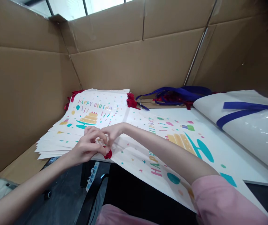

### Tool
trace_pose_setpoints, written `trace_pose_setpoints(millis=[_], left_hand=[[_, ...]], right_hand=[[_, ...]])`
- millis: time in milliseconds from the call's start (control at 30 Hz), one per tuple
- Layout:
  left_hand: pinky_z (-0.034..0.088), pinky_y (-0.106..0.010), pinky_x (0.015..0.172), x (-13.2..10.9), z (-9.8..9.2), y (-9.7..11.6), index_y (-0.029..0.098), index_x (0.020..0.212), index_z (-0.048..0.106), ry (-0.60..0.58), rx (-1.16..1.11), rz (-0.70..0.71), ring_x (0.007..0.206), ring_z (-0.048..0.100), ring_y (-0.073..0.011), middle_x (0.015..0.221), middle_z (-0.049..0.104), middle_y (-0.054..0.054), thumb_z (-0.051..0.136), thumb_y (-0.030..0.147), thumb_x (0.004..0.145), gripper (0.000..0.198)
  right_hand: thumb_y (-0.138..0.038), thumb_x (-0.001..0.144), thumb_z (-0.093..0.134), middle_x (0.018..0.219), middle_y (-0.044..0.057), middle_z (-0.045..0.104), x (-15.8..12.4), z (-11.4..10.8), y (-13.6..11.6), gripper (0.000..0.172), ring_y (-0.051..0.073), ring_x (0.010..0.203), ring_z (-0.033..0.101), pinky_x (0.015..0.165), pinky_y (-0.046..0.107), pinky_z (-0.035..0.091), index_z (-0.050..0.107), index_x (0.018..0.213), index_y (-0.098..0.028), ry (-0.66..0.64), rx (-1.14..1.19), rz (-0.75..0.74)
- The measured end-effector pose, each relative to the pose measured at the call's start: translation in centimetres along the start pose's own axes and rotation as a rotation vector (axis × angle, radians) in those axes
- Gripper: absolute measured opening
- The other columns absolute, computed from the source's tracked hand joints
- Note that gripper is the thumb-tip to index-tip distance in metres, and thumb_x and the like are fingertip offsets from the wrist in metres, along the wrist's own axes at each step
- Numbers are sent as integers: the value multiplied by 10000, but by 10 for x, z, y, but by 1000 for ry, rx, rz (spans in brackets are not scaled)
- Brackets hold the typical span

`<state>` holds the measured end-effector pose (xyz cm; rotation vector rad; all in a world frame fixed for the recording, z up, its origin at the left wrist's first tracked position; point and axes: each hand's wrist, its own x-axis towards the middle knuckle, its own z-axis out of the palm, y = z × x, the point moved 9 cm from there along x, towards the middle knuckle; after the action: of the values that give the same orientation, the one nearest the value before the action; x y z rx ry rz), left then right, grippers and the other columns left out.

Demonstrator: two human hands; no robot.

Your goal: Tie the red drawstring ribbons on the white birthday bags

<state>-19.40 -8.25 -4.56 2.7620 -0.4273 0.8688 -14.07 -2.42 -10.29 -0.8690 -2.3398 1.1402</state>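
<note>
A white birthday banner (131, 159), printed with a cake, stars and lettering, lies turned sideways, its near edge hanging over the table's front. At its left corner is a red ribbon (109, 155). My left hand (87, 145) pinches this ribbon, fingers bent. From the other side, my right hand (114, 132) reaches across the banner, thumb and finger closed on the same ribbon. The fingertips of both hands meet there and partly hide it. Just behind my hands lies a stack of similar banners (94, 103) with red ribbons at their corners.
Blue ribbons (183, 93) lie in loops at the back, over more red ribbon. To the right is a rolled white sheet (248, 125) with a blue ribbon across it. Cardboard walls (129, 65) enclose the table. A chair armrest (89, 200) and power strip (93, 175) are below.
</note>
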Motion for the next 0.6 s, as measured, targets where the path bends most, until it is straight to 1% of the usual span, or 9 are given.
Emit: trace_pose_setpoints(millis=[67, 133, 200, 267, 333, 433, 500, 533, 600], left_hand=[[369, -355, 746, -1, -1, 2, 280, 754, 699, -14, 4, 13, 835, 538, -175, 864, 617, -34, 448, 186, 934, 323], [361, -361, 756, 0, -6, 2, 274, 765, 696, 8, 39, 20, 833, 537, -172, 868, 620, -30, 459, 158, 924, 308], [356, -360, 761, 1, -13, -1, 270, 757, 695, 67, 86, 12, 847, 542, -171, 884, 621, -27, 486, 143, 908, 288], [359, -351, 756, 5, -18, -6, 264, 746, 694, 119, 112, -11, 852, 549, -169, 889, 620, -26, 513, 154, 896, 259], [369, -348, 760, 9, -21, -14, 251, 730, 688, 147, 115, -47, 846, 553, -168, 875, 617, -27, 536, 176, 889, 232], [392, -345, 783, 14, -27, -30, 221, 725, 667, 235, 83, -121, 839, 557, -168, 843, 612, -26, 571, 198, 871, 176], [415, -337, 794, 13, -32, -48, 205, 791, 653, 318, 21, -223, 841, 567, -169, 842, 618, -28, 572, 224, 872, 116], [428, -330, 792, 11, -31, -59, 200, 849, 646, 348, -31, -290, 840, 576, -169, 852, 625, -31, 556, 247, 883, 107], [454, -314, 773, 7, -20, -80, 187, 958, 626, 345, -159, -428, 842, 594, -173, 891, 641, -45, 515, 306, 903, 171]], right_hand=[[-252, 527, 818, 962, 4, 642, 4, 1, -2, 383, 188, 983, 561, 888, 263, 412, 647, 855, -152, -30, 11, -4], [-264, 574, 791, 862, -11, 637, 2, -1, -8, 296, 162, 886, 569, 833, 257, 421, 638, 800, -151, -25, 17, -22], [-263, 611, 760, 773, -27, 613, -5, -8, -14, 231, 138, 795, 558, 770, 250, 420, 622, 758, -152, 16, 25, -22], [-259, 614, 745, 729, -38, 591, -14, -19, -17, 214, 121, 740, 538, 717, 241, 407, 615, 744, -151, 80, 23, 3], [-282, 617, 732, 688, -43, 572, -22, -31, -17, 206, 109, 691, 512, 669, 233, 385, 618, 725, -148, 135, -10, 49], [-339, 630, 698, 600, -48, 517, -33, -54, -14, 217, 97, 619, 457, 597, 228, 337, 609, 664, -143, 212, -106, 126], [-337, 609, 684, 571, -50, 482, -40, -72, -12, 218, 95, 595, 430, 570, 227, 309, 593, 634, -141, 287, -180, 175], [-328, 597, 677, 563, -51, 465, -45, -82, -10, 212, 93, 584, 417, 559, 227, 295, 582, 622, -139, 337, -223, 211], [-312, 586, 656, 551, -51, 438, -56, -100, -5, 200, 89, 568, 398, 544, 227, 272, 562, 599, -136, 445, -323, 316]])
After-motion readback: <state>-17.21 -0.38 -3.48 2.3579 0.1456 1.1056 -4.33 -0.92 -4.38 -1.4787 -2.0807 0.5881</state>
